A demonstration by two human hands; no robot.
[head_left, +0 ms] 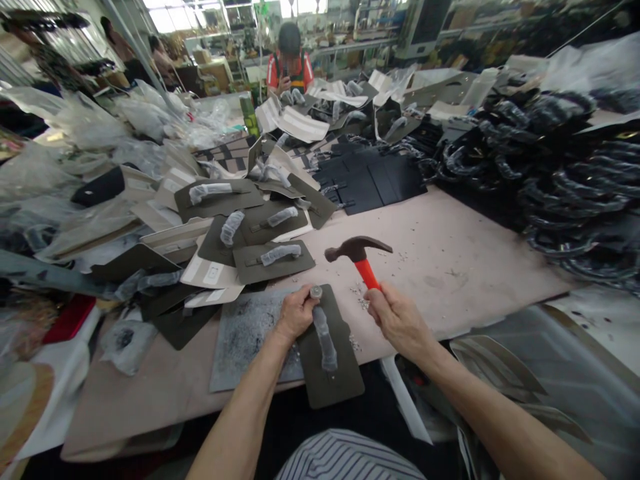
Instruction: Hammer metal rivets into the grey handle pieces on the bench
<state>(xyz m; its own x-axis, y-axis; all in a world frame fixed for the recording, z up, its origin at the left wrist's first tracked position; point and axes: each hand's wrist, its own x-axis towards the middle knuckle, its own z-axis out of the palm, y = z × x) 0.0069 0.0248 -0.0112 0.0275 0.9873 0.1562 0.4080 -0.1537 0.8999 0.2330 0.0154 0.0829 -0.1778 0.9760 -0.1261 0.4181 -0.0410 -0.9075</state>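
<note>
My right hand point(397, 320) is closed round the red handle of a claw hammer point(361, 257), whose dark head is raised above the table. My left hand point(296, 312) pinches a small round metal punch point(316, 292) upright on the top end of a dark olive panel point(333, 373). A handle wrapped in clear plastic point(325, 337) lies along that panel. The panel rests partly on a grey, scuffed metal plate point(245, 337). Small silvery rivets point(359, 297) lie scattered between my hands.
A heap of similar olive panels with wrapped handles point(250, 227) lies at the left. Black panels point(370, 177) sit further back, and black coiled straps point(560, 167) pile up at the right. A person in an orange vest point(290, 63) works at the far end.
</note>
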